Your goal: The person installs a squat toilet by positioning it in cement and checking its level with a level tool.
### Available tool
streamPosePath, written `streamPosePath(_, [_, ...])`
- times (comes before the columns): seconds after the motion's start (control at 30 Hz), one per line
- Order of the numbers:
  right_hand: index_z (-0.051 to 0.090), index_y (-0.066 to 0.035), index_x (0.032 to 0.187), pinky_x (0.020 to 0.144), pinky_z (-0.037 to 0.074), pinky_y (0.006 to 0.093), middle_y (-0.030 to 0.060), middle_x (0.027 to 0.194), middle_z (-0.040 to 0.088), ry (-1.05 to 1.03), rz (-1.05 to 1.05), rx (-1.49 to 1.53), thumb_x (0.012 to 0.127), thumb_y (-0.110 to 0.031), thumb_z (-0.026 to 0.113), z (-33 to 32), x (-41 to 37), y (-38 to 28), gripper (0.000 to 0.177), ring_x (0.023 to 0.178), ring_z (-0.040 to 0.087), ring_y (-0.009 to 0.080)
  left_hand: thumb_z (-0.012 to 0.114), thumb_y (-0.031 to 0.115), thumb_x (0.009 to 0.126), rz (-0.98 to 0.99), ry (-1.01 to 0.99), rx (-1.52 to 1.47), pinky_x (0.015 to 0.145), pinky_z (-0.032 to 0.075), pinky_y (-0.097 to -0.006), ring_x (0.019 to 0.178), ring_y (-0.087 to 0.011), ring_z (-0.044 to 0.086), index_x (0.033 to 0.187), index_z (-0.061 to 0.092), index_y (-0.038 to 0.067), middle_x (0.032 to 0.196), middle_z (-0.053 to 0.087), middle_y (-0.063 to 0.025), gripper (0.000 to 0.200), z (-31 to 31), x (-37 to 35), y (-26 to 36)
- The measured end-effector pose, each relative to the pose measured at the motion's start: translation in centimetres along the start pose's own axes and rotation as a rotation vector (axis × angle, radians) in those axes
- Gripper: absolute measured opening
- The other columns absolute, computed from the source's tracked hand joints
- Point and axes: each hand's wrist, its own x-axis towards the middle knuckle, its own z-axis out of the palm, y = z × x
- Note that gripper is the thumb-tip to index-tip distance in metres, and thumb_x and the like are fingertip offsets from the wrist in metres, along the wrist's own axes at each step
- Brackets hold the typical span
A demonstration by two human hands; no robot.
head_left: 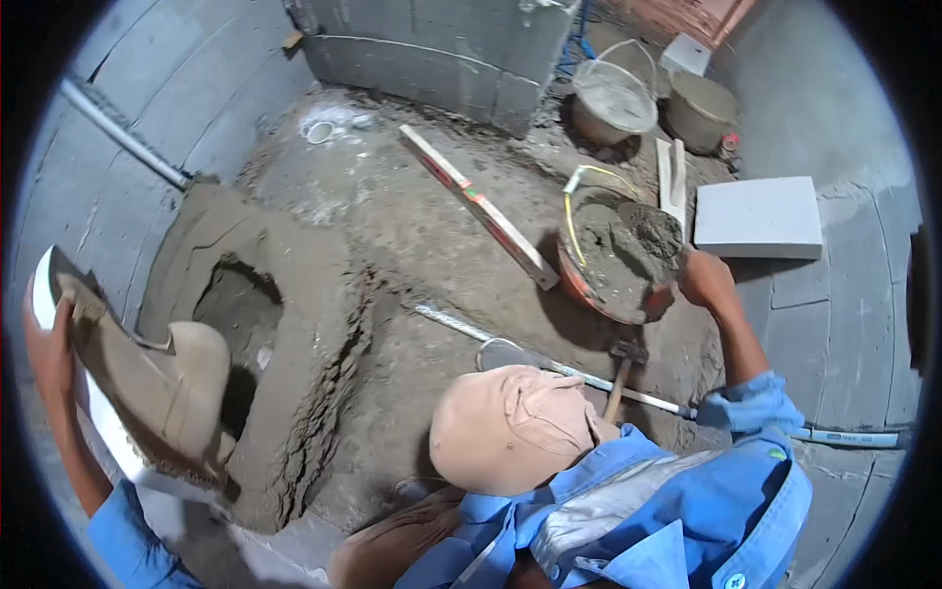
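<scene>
My left hand grips the rim of a white ceramic squat toilet pan, holding it tilted on its side with its rough tan underside facing right. The pan stands beside a hole in a bed of wet mortar. At the right, my right hand is closed at the rim of an orange bucket of grey mortar. It holds what looks like a trowel; a heap of mortar covers the blade and my fingers hide the handle.
A spirit level lies on the floor, left of the bucket. Below are a pale pipe and a hammer. A white block stands by the right wall, with more buckets behind. Grey block walls enclose the space.
</scene>
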Motion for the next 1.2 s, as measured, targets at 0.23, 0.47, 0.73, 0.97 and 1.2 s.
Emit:
streamPosePath(0.23, [0.073, 0.001, 0.087, 0.072, 0.058, 0.0499, 0.0243, 0.092, 0.073, 0.042, -0.058, 0.064, 0.083, -0.022, 0.063, 9.9, 8.3, -0.2, 0.026, 0.084, 0.073, 0.04, 0.066, 0.037, 0.094, -0.078, 0.113, 0.346, 0.111, 0.039, -0.0405, 0.131, -0.0307, 0.053, 0.151, 0.042, 0.007, 0.145, 0.052, -0.0177, 0.069, -1.3, -1.4, 0.7])
streamPosePath(0.47, [0.069, 0.005, 0.086, 0.064, 0.052, 0.0418, 0.0188, 0.079, 0.069, -0.438, -0.053, 0.549, 0.08, -0.026, 0.069, 10.2, 8.7, -0.4, 0.032, 0.071, 0.065, 0.0259, 0.067, 0.039, 0.092, -0.036, 0.105, 0.268, 0.11, 0.041, -0.0421, 0.13, -0.0303, 0.055, 0.151, 0.042, 0.009, 0.144, 0.053, -0.0186, 0.071, -1.2, -1.5, 0.1])
streamPosePath(0.73, [0.064, -0.008, 0.086, 0.054, 0.043, 0.0333, -0.0002, 0.071, 0.057, -0.244, -0.111, 1.005, 0.091, -0.019, 0.064, 10.0, 2.3, -1.0, 0.013, 0.062, 0.05, 0.011, 0.071, 0.037, 0.089, 0.013, 0.084, 0.225, 0.111, 0.039, -0.0377, 0.132, -0.0292, 0.052, 0.148, 0.045, 0.005, 0.143, 0.054, -0.0179, 0.072, -1.7, -1.5, 0.8])
streamPosePath(0.97, [0.065, 0.001, 0.11, 0.083, 0.049, 0.034, 0.0087, 0.104, 0.064, -0.248, -0.054, 1.083, 0.089, -0.023, 0.071, 7.5, -0.3, 0.2, 0.033, 0.092, 0.058, 0.0179, 0.074, 0.047, 0.078, -0.148, 0.134, 0.32, 0.102, 0.046, -0.044, 0.122, -0.0396, 0.06, 0.142, 0.049, 0.005, 0.133, 0.062, -0.0227, 0.081, -1.1, -2.5, 10.6])
streamPosePath(1.2, [0.053, -0.002, 0.081, 0.065, 0.043, 0.0321, 0.0013, 0.074, 0.052, -0.308, -0.582, 0.963, 0.086, -0.03, 0.07, 1.0, 1.1, -10.6, 0.034, 0.072, 0.05, 0.0125, 0.074, 0.05, 0.076, -0.242, 0.106, 0.282, 0.103, 0.046, -0.043, 0.121, -0.0381, 0.061, 0.145, 0.048, 0.004, 0.133, 0.061, -0.0249, 0.087, -0.5, -2.6, 11.5])
